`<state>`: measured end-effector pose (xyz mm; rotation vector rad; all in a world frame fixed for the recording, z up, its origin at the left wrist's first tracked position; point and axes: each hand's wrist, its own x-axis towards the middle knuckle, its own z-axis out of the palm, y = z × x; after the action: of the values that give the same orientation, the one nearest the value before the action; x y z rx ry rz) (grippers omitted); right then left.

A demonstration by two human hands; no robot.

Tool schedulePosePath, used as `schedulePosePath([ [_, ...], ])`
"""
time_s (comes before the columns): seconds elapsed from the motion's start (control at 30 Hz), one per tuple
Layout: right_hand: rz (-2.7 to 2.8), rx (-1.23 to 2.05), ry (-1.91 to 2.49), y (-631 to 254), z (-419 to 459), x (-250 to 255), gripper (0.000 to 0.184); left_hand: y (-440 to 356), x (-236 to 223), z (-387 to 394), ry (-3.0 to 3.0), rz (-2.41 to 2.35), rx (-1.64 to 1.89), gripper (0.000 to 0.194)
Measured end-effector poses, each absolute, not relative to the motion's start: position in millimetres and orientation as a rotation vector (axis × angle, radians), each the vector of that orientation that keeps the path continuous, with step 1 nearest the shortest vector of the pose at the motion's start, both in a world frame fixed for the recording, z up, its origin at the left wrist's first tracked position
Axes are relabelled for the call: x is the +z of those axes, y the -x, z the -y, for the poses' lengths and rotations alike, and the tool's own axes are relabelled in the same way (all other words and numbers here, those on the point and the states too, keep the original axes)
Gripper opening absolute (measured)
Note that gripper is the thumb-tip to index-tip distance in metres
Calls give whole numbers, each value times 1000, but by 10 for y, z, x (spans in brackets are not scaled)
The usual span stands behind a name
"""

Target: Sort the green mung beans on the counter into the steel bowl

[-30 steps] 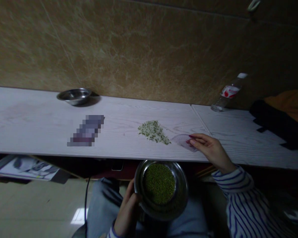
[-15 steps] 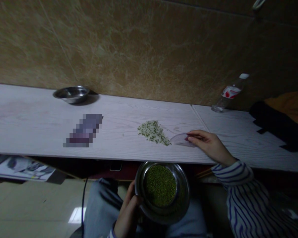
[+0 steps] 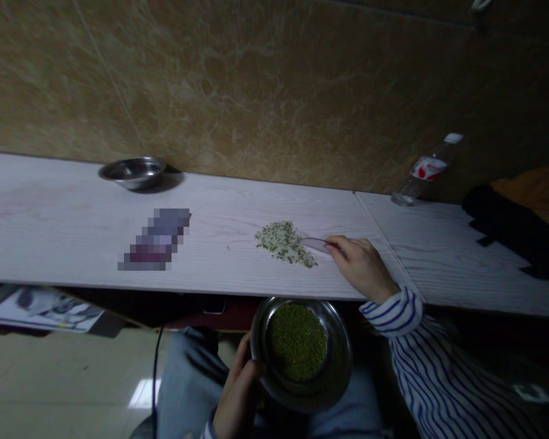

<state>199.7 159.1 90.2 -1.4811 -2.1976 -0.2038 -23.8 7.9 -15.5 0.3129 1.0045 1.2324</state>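
Note:
My left hand (image 3: 240, 384) grips the left rim of a steel bowl (image 3: 338, 366), held below the table's front edge above my lap. Small green beans (image 3: 297, 342), which look like mung beans, cover its bottom. My right hand (image 3: 359, 262) pinches a clear half-round protractor (image 3: 316, 244), tilted nearly edge-on. Its far edge is at the right side of a flat pile of white grains mixed with green beans (image 3: 281, 242) on the table. Whether it touches the grains I cannot tell.
A second steel bowl (image 3: 135, 174) stands at the back left, with a pixelated flat object (image 3: 158, 239) in front of it. A plastic bottle (image 3: 427, 171) leans at the wall on the right, beside dark and orange cloth (image 3: 521, 219). The white tabletop (image 3: 224, 268) ends above my knees.
My right hand has moved left with the protractor, up to the pile's right side, and tilted it from flat to nearly edge-on. The held bowl has stayed nearly in place.

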Motion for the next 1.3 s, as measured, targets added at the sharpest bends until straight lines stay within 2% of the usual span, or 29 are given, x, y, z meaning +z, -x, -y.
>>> schedulePosePath([
  [0.4, 2199, -281, 1572, -1863, -1386, 919, 20, 219, -236, -81, -283, -1013, 1237, 46],
  [1.3, 2227, -110, 1358, -1731, -1135, 991, 17, 199, -178, -90, -253, -943, 1280, 47],
])
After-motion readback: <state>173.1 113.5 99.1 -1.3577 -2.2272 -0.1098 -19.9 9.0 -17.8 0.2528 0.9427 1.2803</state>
